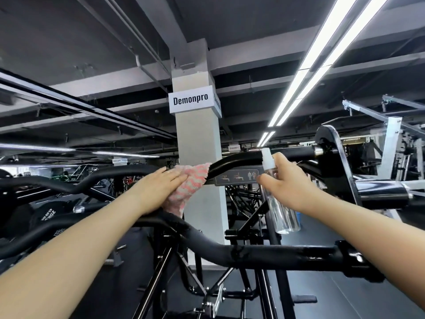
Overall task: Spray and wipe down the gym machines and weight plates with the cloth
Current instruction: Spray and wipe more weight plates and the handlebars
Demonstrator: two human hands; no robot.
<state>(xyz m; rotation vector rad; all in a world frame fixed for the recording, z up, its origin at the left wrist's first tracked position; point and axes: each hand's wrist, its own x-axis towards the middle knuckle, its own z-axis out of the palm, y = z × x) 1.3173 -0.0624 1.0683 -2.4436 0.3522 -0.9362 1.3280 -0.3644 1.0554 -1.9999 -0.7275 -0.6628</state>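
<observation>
Cloth (192,180) being pressed flat on black machine bar (241,160) by left hand (158,187); spray bottle (279,199) being gripped by right hand (289,183) at 3 o'clock. Wiping underway; weight plates (49,215) at 9 o'clock judged pending.

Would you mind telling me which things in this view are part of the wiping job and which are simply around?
In use:
- pink striped cloth, under the left hand on the black machine bar
- clear spray bottle, gripped by the right hand

Just around:
- Demonpro sign on the pillar
- weight plates at the left
- exercise diagram label
</observation>
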